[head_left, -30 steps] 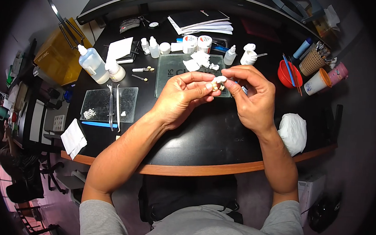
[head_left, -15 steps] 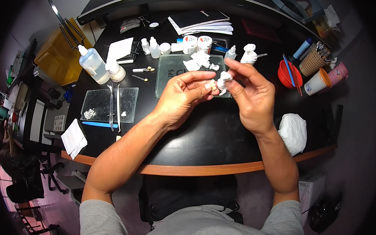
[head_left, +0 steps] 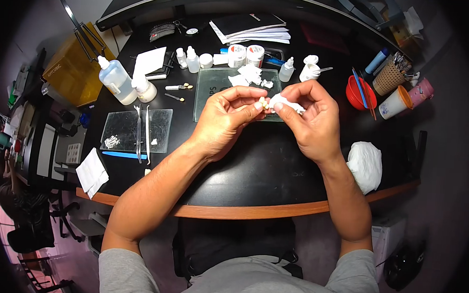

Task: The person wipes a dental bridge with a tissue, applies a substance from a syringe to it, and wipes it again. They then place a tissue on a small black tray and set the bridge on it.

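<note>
While I watch from afar, the right hand (head_left: 315, 121) regroups — its fingers were spread half a second ago, now they pinch the white wad (head_left: 288, 100) just beside the small cream piece (head_left: 264, 102), so I'd guess work on that piece resumes. Left hand's (head_left: 226, 117) thumb and fingertips clamp the piece, over the glass slab (head_left: 202, 100). Wad's long axis runs sideways, dipping right; piece's direction — too small to tell.

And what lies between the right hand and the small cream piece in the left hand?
In the head view: a crumpled white wad, held by the right hand.
</note>
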`<action>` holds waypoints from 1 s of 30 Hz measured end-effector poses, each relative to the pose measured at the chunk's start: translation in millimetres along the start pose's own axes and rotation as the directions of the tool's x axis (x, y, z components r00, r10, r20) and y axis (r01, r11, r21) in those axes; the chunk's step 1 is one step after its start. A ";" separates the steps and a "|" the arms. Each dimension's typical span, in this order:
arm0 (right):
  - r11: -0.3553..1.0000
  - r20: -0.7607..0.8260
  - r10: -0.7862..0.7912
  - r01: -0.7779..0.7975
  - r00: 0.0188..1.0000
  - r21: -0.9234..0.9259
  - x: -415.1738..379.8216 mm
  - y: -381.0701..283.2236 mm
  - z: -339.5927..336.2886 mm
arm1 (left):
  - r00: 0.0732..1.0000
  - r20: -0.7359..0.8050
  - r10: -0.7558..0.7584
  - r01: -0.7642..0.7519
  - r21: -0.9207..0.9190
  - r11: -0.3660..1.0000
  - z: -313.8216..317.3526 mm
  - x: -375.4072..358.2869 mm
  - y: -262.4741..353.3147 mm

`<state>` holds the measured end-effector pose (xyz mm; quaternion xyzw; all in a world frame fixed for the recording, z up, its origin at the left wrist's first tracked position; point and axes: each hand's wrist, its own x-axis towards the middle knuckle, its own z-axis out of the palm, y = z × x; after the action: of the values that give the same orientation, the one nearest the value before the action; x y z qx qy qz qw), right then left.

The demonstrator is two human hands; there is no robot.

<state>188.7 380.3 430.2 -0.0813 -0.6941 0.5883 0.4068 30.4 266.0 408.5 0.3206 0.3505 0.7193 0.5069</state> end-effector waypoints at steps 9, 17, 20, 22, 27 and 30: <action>0.955 0.039 -0.133 0.138 0.990 -0.261 -0.4 -3.1 3.6 | 0.998 -0.061 0.025 -0.015 0.169 0.986 -0.9 -1.3 0.2; 0.881 0.051 -0.278 0.276 0.959 -0.384 1.8 -2.5 3.2 | 0.997 -0.077 0.026 -0.010 0.213 0.977 2.9 -1.6 0.2; 0.874 0.085 -0.287 0.297 0.954 -0.385 1.8 -2.1 2.6 | 0.997 -0.077 0.011 0.008 0.233 0.972 2.9 -3.1 2.1; 0.885 0.120 -0.275 0.299 0.954 -0.356 -0.1 -4.5 5.4 | 0.997 -0.070 0.008 0.009 0.237 0.971 1.0 -2.6 1.7; 0.928 0.023 -0.252 0.248 0.967 -0.277 -0.4 -6.6 4.5 | 0.998 -0.001 -0.070 0.070 0.006 0.998 -0.5 -1.6 1.2; 0.935 -0.015 -0.265 0.253 0.964 -0.249 1.4 -2.5 0.0 | 0.991 0.036 -0.126 0.130 -0.123 0.984 -2.1 -1.7 1.8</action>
<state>188.6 380.3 433.0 -0.0530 -0.7561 0.4371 0.4842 28.2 263.6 408.6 0.2751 0.3176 0.7013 0.5759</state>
